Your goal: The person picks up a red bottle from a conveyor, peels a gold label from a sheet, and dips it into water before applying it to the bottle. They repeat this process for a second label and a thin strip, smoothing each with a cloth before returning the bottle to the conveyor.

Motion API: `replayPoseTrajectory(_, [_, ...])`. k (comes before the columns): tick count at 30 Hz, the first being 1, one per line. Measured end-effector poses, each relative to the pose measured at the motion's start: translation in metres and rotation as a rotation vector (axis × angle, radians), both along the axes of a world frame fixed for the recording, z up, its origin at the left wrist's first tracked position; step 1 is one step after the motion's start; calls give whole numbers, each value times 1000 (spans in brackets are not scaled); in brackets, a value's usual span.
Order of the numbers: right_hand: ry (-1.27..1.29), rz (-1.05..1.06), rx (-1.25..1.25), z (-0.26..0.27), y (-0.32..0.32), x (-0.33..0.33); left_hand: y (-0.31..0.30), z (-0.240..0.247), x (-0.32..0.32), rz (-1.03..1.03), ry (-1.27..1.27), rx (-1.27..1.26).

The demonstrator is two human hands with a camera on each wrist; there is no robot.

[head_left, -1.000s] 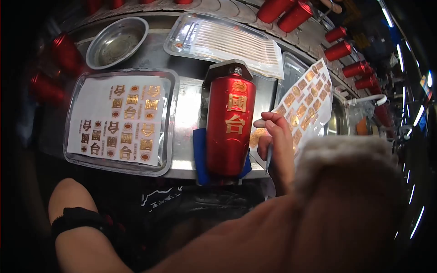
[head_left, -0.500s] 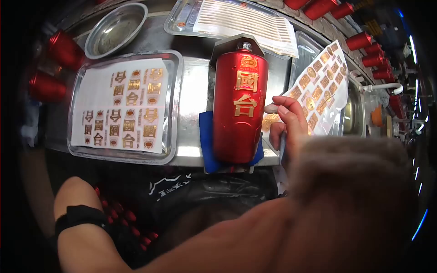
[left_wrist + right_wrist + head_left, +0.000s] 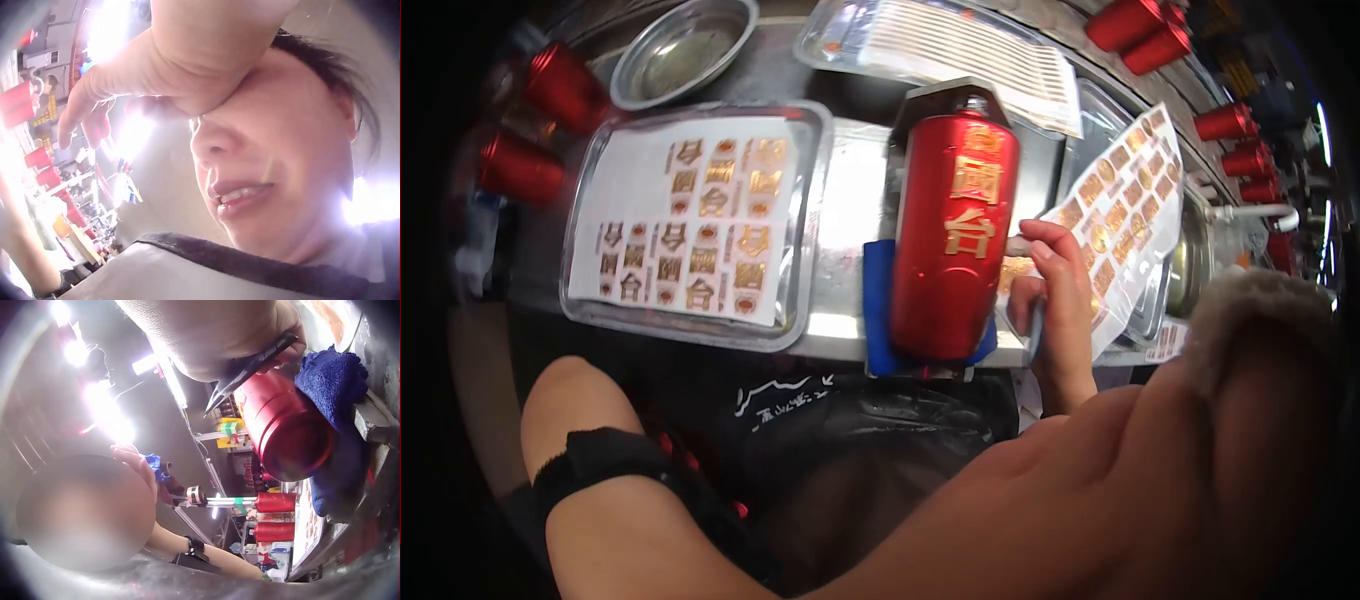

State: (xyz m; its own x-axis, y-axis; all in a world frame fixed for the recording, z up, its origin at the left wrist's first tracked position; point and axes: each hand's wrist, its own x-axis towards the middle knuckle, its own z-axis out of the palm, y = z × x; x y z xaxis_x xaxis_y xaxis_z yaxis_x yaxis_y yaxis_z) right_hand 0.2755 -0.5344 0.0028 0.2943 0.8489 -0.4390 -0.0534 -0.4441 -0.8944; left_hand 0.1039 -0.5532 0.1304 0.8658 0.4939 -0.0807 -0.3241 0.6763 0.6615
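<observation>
A red bottle (image 3: 951,290) with raised gold characters lies in an angular dark holder on a blue cloth (image 3: 878,300). My right hand (image 3: 1062,290) is beside its right side, fingertips close to the bottle. Something pale shows at the index fingertip. Curled fingers of that hand hold slim pointed tweezers (image 3: 253,372), seen clearly in the right wrist view. My left hand (image 3: 1060,480) is raised right up by the face and looms large in the head view. Its fingers (image 3: 78,112) hang loosely extended in the left wrist view, with nothing seen in them.
At left, a clear tray (image 3: 818,200) bears a sheet of gold characters (image 3: 630,215). A metal bowl (image 3: 685,55) and a tray with a striped sheet (image 3: 970,60) stand behind. A gold sticker sheet (image 3: 1130,215) lies at right by a tap (image 3: 1250,212). Red bottles (image 3: 520,165) surround the bench.
The head view has shifted, so the bench things sit farther right in it. My right hand stays beside the bottle. The blurred left hand now reaches farther right across the view.
</observation>
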Motion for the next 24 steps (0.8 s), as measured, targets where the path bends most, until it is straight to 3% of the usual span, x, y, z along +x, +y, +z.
replayPoseTrajectory(2, [-49,109,15,-12,1,5,-1,0,-3,70,22,39])
replayPoseTrajectory(6, [-58,116,-19,-19,-5,12,6,-1,-18,305,152,174])
replayPoseTrajectory(7, [65,103,171,-27,-3,13,10,-6,-24,391,217,205])
replayPoseTrajectory(10, [67,177,93,-21,-8,19,31,-48,-47,647,483,221])
replayPoseTrajectory(13, [74,189,87,-20,-8,17,43,-115,-61,665,618,206])
replayPoseTrajectory(16, [98,219,114,-21,-6,12,40,-148,-46,719,604,186])
replayPoseTrajectory(24, [195,223,179,-26,0,5,45,-160,-7,739,512,429])
